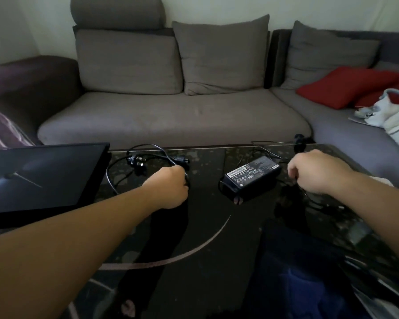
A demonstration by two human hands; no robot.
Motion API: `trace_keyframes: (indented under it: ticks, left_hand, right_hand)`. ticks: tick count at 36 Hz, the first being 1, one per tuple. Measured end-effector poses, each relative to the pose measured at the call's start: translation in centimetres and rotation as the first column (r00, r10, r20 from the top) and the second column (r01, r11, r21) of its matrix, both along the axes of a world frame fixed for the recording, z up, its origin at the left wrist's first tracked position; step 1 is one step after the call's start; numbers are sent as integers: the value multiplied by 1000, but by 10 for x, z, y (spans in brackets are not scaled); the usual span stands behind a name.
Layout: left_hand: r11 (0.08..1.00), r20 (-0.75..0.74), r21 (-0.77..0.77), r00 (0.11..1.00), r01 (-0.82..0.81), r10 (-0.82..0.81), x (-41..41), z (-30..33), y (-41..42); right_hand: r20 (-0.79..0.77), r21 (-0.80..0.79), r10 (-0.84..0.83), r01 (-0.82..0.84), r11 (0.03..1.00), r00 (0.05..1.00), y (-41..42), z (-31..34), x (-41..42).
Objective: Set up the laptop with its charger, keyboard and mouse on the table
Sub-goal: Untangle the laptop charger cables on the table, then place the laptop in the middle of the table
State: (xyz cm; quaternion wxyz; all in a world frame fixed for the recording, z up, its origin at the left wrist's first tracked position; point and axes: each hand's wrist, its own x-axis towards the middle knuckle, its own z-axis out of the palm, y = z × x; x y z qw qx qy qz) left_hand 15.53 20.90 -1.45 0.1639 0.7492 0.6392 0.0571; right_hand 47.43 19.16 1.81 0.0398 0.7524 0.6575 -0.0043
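A closed black laptop lies at the left of the dark glass table. The black charger brick rests label-up near the table's far middle. My left hand is closed around the mains cable, which loops left and back to a three-pin plug. To the right of the brick, my right hand is closed on the thin charger cord, which trails toward the far edge. No keyboard or mouse is in view.
A grey sofa stands just beyond the table, with red cushions and a white bag on its right section. The glass top reflects my arms and blue clothing. A dark armrest rises behind the laptop.
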Motion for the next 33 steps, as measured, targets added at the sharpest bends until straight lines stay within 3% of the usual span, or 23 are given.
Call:
trace_keyframes:
  ticks: [4,9,11,14,17,21,25,29,33]
  left_hand:
    - [991,245,123,969,-49,17,36,2,6]
    - [970,480,241,869,1,-120,91,19,0]
    - [965,460,236,861,118,-217,103,21,-10]
    - [920,289,157,874,359,-390,99,15,-26]
    - [908,288,156,862,388,-418,74,13,-40]
    - [955,382,223,883,198,-272,17,20,-50]
    - [982,418,189,906,-18,-64,-60,28,-52]
    - [959,383,208,918,-195,103,-163,36,-57]
    - [866,262,231,886,-444,384,-272,31,-59]
  right_hand:
    - [-66,243,-20,36,969,998,-5,6,-20]
    - [-403,310,62,73,948,913,-10,9,-49]
    - [-479,279,16,134,951,878,-13,13,-59]
    - [-463,209,-54,168,963,885,-18,18,-63]
    - [-384,134,-105,168,977,917,-25,21,-66]
    - [-303,178,-66,124,976,951,-42,25,-91]
    - [-354,171,54,8,985,934,-56,28,-159]
    - [-486,114,191,-155,981,853,-57,21,-249]
    - [-669,22,202,-253,967,715,-44,4,-338]
